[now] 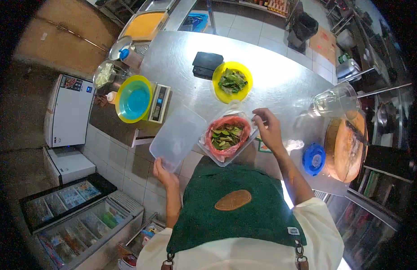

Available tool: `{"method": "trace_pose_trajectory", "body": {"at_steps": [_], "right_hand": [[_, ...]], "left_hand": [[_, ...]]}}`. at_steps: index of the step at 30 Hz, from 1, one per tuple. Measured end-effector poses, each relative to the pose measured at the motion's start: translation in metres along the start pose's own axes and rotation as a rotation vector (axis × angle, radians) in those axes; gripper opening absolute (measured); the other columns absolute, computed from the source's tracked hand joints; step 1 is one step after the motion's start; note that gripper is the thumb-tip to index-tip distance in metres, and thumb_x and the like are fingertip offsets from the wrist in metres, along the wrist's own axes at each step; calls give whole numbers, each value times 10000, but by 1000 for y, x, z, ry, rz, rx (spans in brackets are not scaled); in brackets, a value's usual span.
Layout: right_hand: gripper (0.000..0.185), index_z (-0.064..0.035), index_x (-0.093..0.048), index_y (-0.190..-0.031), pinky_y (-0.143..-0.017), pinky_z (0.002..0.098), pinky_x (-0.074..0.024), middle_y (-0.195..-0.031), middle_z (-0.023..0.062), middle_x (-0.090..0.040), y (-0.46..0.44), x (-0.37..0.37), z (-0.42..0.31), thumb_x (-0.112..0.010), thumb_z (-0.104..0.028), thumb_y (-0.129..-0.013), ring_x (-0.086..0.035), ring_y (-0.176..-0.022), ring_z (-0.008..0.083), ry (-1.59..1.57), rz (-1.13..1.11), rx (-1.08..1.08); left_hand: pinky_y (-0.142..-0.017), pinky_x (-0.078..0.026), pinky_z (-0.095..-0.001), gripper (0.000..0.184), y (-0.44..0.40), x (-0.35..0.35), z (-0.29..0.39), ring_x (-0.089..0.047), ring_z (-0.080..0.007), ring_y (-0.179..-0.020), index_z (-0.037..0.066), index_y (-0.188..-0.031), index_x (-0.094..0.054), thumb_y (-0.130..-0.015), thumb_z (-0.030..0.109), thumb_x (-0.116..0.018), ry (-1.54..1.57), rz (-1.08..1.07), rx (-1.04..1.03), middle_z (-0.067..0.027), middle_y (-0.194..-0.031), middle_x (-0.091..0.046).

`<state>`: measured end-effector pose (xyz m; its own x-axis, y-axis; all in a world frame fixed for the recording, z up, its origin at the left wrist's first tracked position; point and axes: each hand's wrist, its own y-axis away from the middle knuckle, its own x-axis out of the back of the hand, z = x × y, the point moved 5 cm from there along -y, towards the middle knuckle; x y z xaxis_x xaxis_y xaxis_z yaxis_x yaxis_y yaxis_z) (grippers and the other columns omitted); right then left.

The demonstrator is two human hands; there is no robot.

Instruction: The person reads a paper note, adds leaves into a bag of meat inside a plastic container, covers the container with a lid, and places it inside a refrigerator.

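My left hand (164,172) grips the lower edge of a translucent plastic lid (179,137), held tilted at the left of a clear rectangular container (226,160). Inside the container sits a red plastic bag (245,128), its mouth open around green and brown dried leaves (226,137). At the container's upper right corner is my right hand (268,127), its fingers bent and close together at the rim; what they pinch there is too small to tell. Just beyond the container, a yellow bowl (217,93) holds more leaves (233,81).
A black box (207,64) stands beside the yellow bowl. Left on the steel table (181,49) is a scale (160,103) bearing a yellow-green and blue bowl (135,99). At right are a blue lid (313,159), a round wooden board (345,157) with a knife, and a clear container (336,101).
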<state>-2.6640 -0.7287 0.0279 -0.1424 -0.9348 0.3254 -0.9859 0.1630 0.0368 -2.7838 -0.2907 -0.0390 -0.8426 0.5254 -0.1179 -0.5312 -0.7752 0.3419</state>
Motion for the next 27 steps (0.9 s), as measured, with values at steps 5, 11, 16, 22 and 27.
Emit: {"method": "trace_pose_trajectory", "body": {"at_steps": [5,11,16,22,27], "right_hand": [[246,-42,-621,-1206,-777,308,-527,-1086,93,-703,16,-32,-29,-577,-229,-1054,-674,-867,173,-365,-352,-139],[235,-31,-587,-1194,-694,338,-516,-914,142,-676,9,-14,7,-607,-183,-1015,-657,-776,190,61,-47,-20],[142,-15,-629,-1061,-687,380,-511,-861,158,-642,8,2,22,-644,-114,-961,-649,-793,284,250,71,105],[95,-14,-633,-984,-747,411,-502,-899,160,-627,12,4,20,-651,-102,-953,-628,-831,316,279,170,51],[117,-13,-625,-964,-723,410,-490,-863,160,-625,5,9,52,-666,-120,-942,-623,-805,316,170,108,56]], "left_hand": [[-753,-503,-294,121,33,-46,8,-602,-141,-858,68,-982,-659,-968,183,-623,-101,-305,48,-11,-951,-643],[-627,-442,-275,251,61,-87,-32,-542,-81,-691,22,-876,-616,-1008,234,-639,-526,-664,-19,17,-743,-600],[-620,-434,-271,346,74,-89,-46,-534,-82,-659,8,-841,-595,-1015,302,-653,-696,-807,-80,2,-700,-596],[-671,-505,-291,374,80,-91,-54,-634,-118,-715,-15,-970,-684,-1011,356,-665,-745,-1005,184,-49,-788,-693],[-698,-495,-287,324,83,-95,-47,-617,-118,-739,6,-1022,-666,-1044,326,-621,-749,-1073,113,-39,-818,-681]]}}
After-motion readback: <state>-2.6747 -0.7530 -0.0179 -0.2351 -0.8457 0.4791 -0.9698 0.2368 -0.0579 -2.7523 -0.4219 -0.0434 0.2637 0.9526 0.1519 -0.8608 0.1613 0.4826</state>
